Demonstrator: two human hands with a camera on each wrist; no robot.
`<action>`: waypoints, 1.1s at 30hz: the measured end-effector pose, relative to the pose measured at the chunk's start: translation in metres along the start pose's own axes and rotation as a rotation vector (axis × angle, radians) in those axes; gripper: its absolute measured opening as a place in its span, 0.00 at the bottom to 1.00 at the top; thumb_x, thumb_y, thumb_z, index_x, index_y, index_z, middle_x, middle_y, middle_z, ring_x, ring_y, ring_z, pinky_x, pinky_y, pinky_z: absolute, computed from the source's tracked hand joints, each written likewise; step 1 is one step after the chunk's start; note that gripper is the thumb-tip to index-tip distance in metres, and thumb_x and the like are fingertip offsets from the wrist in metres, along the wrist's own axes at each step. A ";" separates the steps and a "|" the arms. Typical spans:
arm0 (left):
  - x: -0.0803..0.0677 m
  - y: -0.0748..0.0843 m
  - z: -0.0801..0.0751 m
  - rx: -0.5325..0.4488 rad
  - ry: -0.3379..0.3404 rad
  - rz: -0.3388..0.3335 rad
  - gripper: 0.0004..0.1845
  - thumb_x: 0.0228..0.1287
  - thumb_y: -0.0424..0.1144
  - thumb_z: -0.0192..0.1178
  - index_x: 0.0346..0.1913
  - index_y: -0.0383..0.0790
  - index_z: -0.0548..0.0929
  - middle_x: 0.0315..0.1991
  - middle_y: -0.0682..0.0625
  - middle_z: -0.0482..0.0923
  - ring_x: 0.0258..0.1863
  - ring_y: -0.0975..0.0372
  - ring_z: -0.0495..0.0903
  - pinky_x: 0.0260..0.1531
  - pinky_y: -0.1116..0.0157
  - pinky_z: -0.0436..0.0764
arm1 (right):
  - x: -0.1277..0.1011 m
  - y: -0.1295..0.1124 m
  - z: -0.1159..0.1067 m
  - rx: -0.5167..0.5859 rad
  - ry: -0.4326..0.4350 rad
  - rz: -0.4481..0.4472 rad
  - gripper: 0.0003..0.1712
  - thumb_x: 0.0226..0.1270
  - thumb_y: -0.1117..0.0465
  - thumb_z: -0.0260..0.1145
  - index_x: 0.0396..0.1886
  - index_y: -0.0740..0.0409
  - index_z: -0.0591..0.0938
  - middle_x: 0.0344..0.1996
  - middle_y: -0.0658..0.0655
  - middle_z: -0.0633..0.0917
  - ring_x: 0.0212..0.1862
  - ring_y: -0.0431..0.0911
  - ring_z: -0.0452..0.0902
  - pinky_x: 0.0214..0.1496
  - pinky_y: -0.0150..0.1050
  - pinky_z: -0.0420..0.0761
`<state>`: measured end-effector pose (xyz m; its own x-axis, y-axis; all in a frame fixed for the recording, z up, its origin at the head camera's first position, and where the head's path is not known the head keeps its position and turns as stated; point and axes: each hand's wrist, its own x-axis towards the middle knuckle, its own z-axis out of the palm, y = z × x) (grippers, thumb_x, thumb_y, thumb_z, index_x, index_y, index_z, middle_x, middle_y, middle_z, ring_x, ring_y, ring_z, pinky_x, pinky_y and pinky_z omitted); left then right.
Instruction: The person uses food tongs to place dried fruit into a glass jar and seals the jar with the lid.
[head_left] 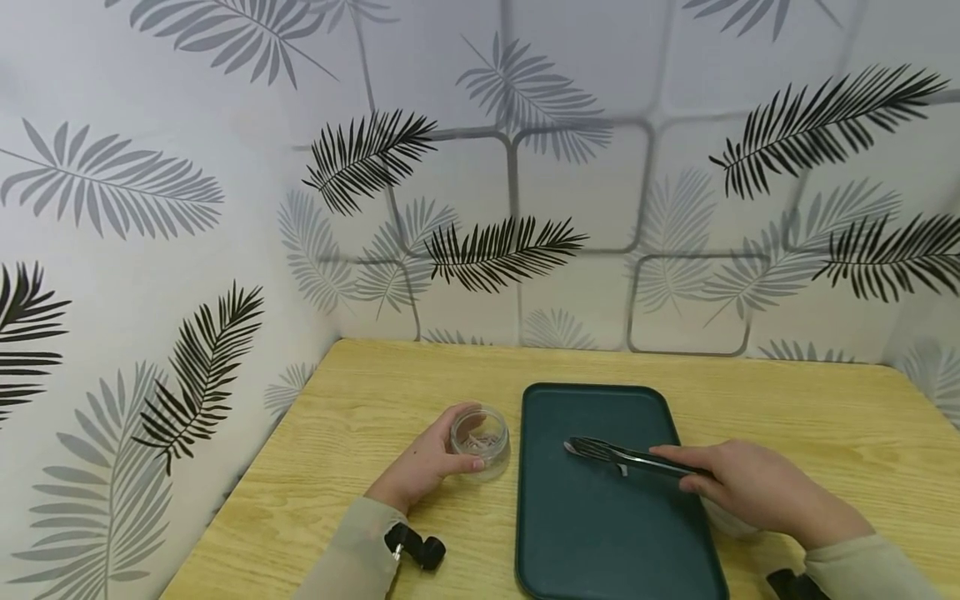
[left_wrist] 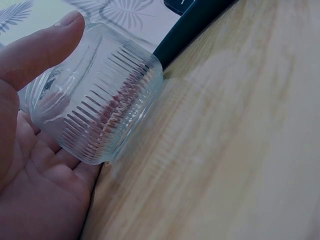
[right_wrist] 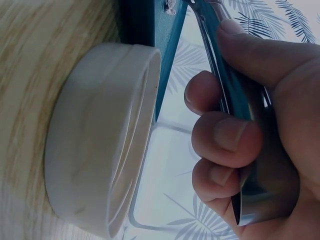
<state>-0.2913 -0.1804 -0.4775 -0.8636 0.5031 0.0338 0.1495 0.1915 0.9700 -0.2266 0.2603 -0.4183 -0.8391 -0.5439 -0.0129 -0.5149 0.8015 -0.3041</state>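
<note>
My left hand holds a small clear glass jar on the table, thumb on the near side and fingers round the back. Reddish and pale bits lie in the bottom of the ribbed jar in the left wrist view. My right hand grips metal tongs by the handle end, low over the dark green tray. A small pale purplish piece shows at the tongs' tips. Another small whitish piece shows just below the tongs.
A round whitish container stands on the wood-grain table right of the tray, partly hidden under my right hand in the head view. Behind the table rises a leaf-patterned backdrop, which also covers the left side.
</note>
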 end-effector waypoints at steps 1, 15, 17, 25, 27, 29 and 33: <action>0.000 0.000 0.000 0.004 0.002 -0.001 0.44 0.63 0.40 0.72 0.78 0.49 0.60 0.74 0.45 0.64 0.73 0.54 0.64 0.68 0.50 0.62 | 0.000 0.000 0.000 -0.005 0.002 0.003 0.29 0.72 0.49 0.65 0.72 0.39 0.76 0.14 0.38 0.67 0.17 0.33 0.60 0.26 0.35 0.65; 0.001 0.000 0.001 0.013 0.006 0.000 0.43 0.63 0.39 0.72 0.77 0.50 0.60 0.75 0.46 0.64 0.73 0.56 0.63 0.67 0.52 0.64 | 0.002 -0.009 -0.009 0.017 0.019 -0.021 0.29 0.75 0.48 0.62 0.74 0.38 0.73 0.17 0.36 0.70 0.21 0.31 0.66 0.29 0.36 0.67; 0.001 0.000 0.001 0.016 0.009 -0.001 0.43 0.63 0.39 0.73 0.77 0.50 0.61 0.74 0.46 0.64 0.73 0.56 0.63 0.67 0.51 0.63 | 0.003 -0.012 -0.010 0.022 0.028 -0.033 0.29 0.76 0.48 0.62 0.74 0.38 0.72 0.17 0.36 0.69 0.21 0.31 0.66 0.29 0.36 0.67; 0.002 0.000 0.002 0.018 0.012 0.001 0.43 0.63 0.39 0.73 0.77 0.49 0.61 0.74 0.46 0.64 0.73 0.55 0.63 0.68 0.51 0.62 | 0.007 -0.023 -0.016 0.046 0.058 -0.061 0.30 0.76 0.39 0.56 0.75 0.35 0.71 0.15 0.36 0.68 0.18 0.32 0.62 0.27 0.35 0.66; 0.001 0.001 0.002 0.016 0.010 0.002 0.43 0.63 0.39 0.73 0.77 0.49 0.61 0.74 0.46 0.64 0.73 0.55 0.63 0.68 0.51 0.63 | 0.009 -0.026 -0.017 0.047 0.067 -0.071 0.31 0.76 0.39 0.55 0.75 0.35 0.70 0.15 0.36 0.68 0.17 0.32 0.61 0.26 0.35 0.66; 0.001 0.001 0.002 0.009 0.005 0.003 0.43 0.63 0.39 0.73 0.77 0.49 0.61 0.74 0.46 0.64 0.73 0.55 0.63 0.67 0.51 0.63 | 0.011 -0.029 -0.018 0.038 0.077 -0.080 0.30 0.76 0.39 0.55 0.75 0.34 0.70 0.15 0.36 0.68 0.17 0.32 0.60 0.27 0.35 0.66; 0.000 0.001 0.002 -0.008 -0.006 0.007 0.44 0.64 0.39 0.72 0.78 0.48 0.60 0.75 0.45 0.63 0.74 0.55 0.62 0.66 0.52 0.64 | 0.017 -0.036 -0.019 0.032 0.088 -0.084 0.31 0.76 0.38 0.55 0.75 0.34 0.70 0.14 0.37 0.67 0.16 0.32 0.58 0.26 0.34 0.66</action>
<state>-0.2908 -0.1786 -0.4766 -0.8596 0.5095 0.0390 0.1516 0.1815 0.9716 -0.2261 0.2268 -0.3899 -0.8063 -0.5835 0.0971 -0.5790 0.7451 -0.3310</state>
